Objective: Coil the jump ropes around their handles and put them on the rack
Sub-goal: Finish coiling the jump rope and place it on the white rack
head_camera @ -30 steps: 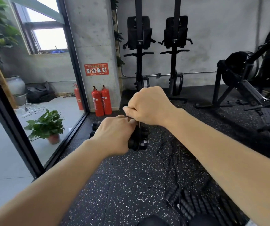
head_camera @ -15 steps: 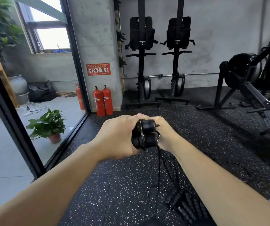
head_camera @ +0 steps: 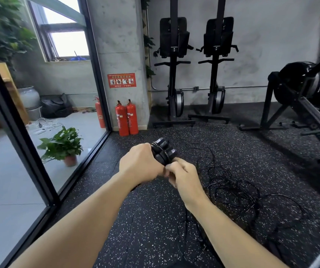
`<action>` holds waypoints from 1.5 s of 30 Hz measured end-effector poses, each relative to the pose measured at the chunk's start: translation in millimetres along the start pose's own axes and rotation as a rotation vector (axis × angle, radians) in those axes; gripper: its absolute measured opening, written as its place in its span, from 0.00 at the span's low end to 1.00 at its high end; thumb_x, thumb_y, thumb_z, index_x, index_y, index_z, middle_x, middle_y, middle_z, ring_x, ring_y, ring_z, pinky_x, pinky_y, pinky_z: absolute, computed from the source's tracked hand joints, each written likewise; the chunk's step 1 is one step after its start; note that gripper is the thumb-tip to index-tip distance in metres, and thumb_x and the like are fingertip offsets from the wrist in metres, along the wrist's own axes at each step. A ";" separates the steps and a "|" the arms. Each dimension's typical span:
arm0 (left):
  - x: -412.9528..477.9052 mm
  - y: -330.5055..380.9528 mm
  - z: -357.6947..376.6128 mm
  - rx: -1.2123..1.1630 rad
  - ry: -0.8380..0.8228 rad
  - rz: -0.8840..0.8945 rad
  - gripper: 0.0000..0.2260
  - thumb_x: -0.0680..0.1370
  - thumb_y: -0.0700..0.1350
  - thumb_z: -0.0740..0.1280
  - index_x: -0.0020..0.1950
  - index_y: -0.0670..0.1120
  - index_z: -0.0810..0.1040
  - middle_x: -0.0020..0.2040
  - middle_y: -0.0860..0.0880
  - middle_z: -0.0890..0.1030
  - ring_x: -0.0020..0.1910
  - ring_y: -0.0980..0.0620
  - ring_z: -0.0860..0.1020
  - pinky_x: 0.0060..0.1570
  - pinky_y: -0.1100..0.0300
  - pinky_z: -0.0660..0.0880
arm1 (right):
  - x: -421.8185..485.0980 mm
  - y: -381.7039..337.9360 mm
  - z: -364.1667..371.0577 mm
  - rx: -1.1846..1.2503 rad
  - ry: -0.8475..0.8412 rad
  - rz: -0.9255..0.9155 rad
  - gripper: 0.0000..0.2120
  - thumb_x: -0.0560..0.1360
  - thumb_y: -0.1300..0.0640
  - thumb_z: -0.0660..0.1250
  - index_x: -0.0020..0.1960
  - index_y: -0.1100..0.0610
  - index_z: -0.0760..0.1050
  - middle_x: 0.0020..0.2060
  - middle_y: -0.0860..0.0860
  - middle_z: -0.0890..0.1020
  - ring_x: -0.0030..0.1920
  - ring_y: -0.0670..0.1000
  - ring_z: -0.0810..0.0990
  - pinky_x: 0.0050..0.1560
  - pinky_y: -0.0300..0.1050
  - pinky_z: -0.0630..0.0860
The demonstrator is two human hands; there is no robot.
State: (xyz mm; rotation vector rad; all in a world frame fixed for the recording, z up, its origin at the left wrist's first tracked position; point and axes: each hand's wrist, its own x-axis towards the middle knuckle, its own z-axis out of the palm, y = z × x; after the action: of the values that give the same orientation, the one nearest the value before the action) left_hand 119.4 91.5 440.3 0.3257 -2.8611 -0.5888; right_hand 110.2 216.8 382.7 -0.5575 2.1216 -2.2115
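**Handles clamped in left grip, cord running through right**

Left grip (head_camera: 140, 165) is curling round the two black handles (head_camera: 164, 151), holding them pressed side by side in the air ahead of the person, above the floor (head_camera: 151, 225). Only their capped ends are poking out past the knuckles. Right grip (head_camera: 182, 174) is touching the left one just below the handles. Its fingers are curled tight and seemingly pinching the cord (head_camera: 232, 187), though the strand between them is too thin to make out.

The handles are looking rigid, chunky and ridged, so they are probably giving good purchase and weighing little enough for one hand. Taking them round the middle, as the left grip is doing, is likely the best hold, since it is leaving the ends free for winding. The cord is looking thin, limp and wiry. It is probably slippery and apt to spring off its turns unless pinched close to the handles and held taut.

The handles' long axis is running out of the left palm and away from the person, tilting up and to the right toward the far wall. The capped ends are pointing that way, and the other ends are hiding inside the palm. A thin turn of cord appears to be crossing the bundle. The rest is lying in loose, overlapping loops on the floor to the right. No rack is showing.
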 end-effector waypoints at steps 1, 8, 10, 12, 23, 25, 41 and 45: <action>1.0 -0.6 1.3 -0.010 -0.015 -0.013 0.18 0.65 0.54 0.77 0.41 0.51 0.69 0.39 0.55 0.75 0.36 0.55 0.74 0.34 0.59 0.68 | -1.6 -1.8 0.0 0.039 -0.021 -0.004 0.15 0.77 0.60 0.63 0.31 0.53 0.71 0.25 0.43 0.71 0.28 0.44 0.65 0.31 0.39 0.61; -1.6 -0.9 10.1 -0.031 -0.028 0.003 0.18 0.65 0.57 0.76 0.41 0.51 0.70 0.39 0.55 0.77 0.36 0.56 0.76 0.35 0.59 0.69 | -1.4 0.0 -3.1 0.034 0.014 0.006 0.21 0.81 0.51 0.61 0.29 0.49 0.73 0.24 0.48 0.69 0.25 0.45 0.62 0.28 0.40 0.59; -2.7 -0.6 12.0 -0.019 -0.021 -0.002 0.19 0.65 0.58 0.76 0.41 0.51 0.69 0.40 0.55 0.77 0.37 0.55 0.76 0.36 0.59 0.70 | -1.3 2.5 -2.6 0.007 0.019 0.018 0.19 0.81 0.49 0.60 0.32 0.52 0.74 0.27 0.50 0.70 0.27 0.46 0.64 0.30 0.43 0.60; -4.2 1.0 14.9 -0.002 0.017 -0.011 0.19 0.65 0.59 0.75 0.42 0.51 0.69 0.40 0.55 0.77 0.37 0.54 0.76 0.35 0.59 0.70 | -0.6 3.6 -0.4 -0.001 0.024 0.038 0.19 0.81 0.46 0.59 0.38 0.54 0.78 0.29 0.50 0.73 0.31 0.47 0.68 0.34 0.46 0.64; -2.5 7.5 12.4 0.026 0.063 -0.003 0.19 0.66 0.58 0.74 0.41 0.51 0.68 0.40 0.55 0.76 0.40 0.51 0.77 0.37 0.58 0.70 | 2.7 -9.0 -7.1 0.138 -0.023 0.157 0.18 0.81 0.51 0.61 0.34 0.56 0.68 0.28 0.49 0.68 0.24 0.43 0.63 0.23 0.33 0.60; -1.9 9.9 10.2 0.028 0.063 0.009 0.19 0.66 0.58 0.75 0.41 0.51 0.68 0.40 0.55 0.76 0.40 0.51 0.76 0.36 0.58 0.68 | 4.2 -12.2 -9.9 0.199 -0.044 0.204 0.17 0.80 0.51 0.62 0.35 0.56 0.68 0.28 0.50 0.68 0.24 0.44 0.62 0.22 0.34 0.57; 4.9 -9.4 -15.8 -0.604 -0.538 0.047 0.16 0.63 0.45 0.80 0.48 0.42 0.83 0.40 0.46 0.83 0.38 0.51 0.80 0.42 0.57 0.77 | -0.3 -18.1 -19.1 0.164 -0.057 0.147 0.16 0.81 0.51 0.60 0.39 0.58 0.75 0.27 0.48 0.68 0.23 0.43 0.61 0.22 0.33 0.58; 0.5 -10.7 -15.4 -0.653 -0.508 -0.009 0.10 0.67 0.42 0.80 0.45 0.45 0.82 0.38 0.47 0.82 0.35 0.51 0.79 0.39 0.58 0.78 | -1.8 -21.5 -17.7 0.149 -0.070 0.137 0.17 0.82 0.50 0.60 0.36 0.56 0.72 0.29 0.50 0.68 0.24 0.44 0.61 0.23 0.34 0.59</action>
State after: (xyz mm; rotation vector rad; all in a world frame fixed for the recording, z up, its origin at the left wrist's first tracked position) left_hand 124.5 76.2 449.9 0.0809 -2.8735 -1.7529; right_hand 111.9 235.8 403.0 -0.4594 1.8823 -2.2164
